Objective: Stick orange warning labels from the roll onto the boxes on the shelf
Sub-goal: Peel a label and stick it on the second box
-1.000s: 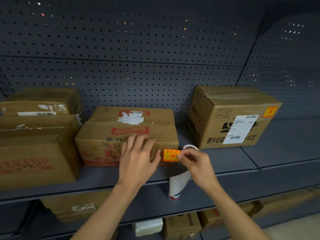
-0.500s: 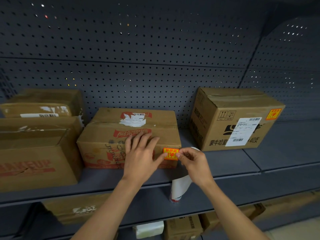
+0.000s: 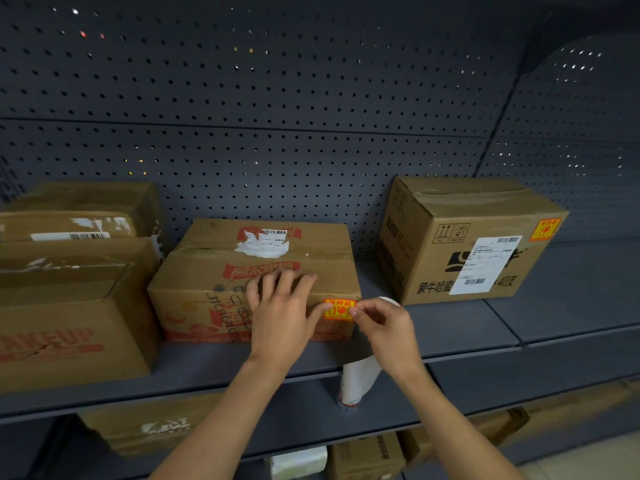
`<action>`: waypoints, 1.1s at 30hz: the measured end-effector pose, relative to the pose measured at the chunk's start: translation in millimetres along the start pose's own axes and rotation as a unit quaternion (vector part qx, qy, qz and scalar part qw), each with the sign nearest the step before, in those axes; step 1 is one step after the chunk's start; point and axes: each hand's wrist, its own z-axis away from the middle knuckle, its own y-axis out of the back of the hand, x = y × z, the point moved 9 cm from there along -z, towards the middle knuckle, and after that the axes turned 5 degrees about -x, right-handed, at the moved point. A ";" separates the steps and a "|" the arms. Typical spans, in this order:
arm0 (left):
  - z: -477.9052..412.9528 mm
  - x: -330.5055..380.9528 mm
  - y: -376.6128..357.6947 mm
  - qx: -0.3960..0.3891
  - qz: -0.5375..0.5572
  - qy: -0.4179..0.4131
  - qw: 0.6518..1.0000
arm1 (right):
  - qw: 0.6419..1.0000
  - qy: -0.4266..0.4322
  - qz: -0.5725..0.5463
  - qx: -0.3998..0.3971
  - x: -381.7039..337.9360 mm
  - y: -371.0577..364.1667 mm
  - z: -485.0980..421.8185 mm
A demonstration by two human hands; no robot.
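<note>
An orange warning label (image 3: 339, 309) lies against the front face of the middle cardboard box (image 3: 214, 271), near its upper right corner. My left hand (image 3: 282, 313) rests flat on that face, its thumb touching the label's left edge. My right hand (image 3: 384, 323) pinches the label's right edge with thumb and forefinger. The label roll (image 3: 389, 300) peeks out behind my right hand, and its white backing strip (image 3: 356, 379) hangs down past the shelf edge. The right box (image 3: 433, 271) carries an orange label (image 3: 545, 229) at its upper right corner.
Two more boxes (image 3: 62, 306) are stacked at the left of the grey shelf (image 3: 467, 330). A perforated back panel (image 3: 277, 116) rises behind. More cartons (image 3: 367, 455) sit on the lower shelf. Bare shelf stretches to the right of the right box.
The label has moved from just in front of the box onto its front face. My left hand slid up and its thumb came to the label's edge.
</note>
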 end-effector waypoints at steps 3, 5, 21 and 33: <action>-1.1 0.0 1.3 0.007 0.003 0.002 1.000 | 0.999 0.017 0.045 0.014 -6.4 4.2 3.2; -1.6 0.0 1.9 0.008 0.001 0.004 1.000 | 0.990 0.056 0.126 0.020 -14.2 5.8 5.3; -0.5 -1.3 1.8 0.029 0.021 0.002 0.999 | 0.972 0.128 0.193 -0.038 -30.6 2.2 -7.3; 1.9 -2.0 -2.7 0.011 0.004 -0.018 1.000 | 0.968 0.142 0.199 -0.062 -19.3 -5.9 -9.4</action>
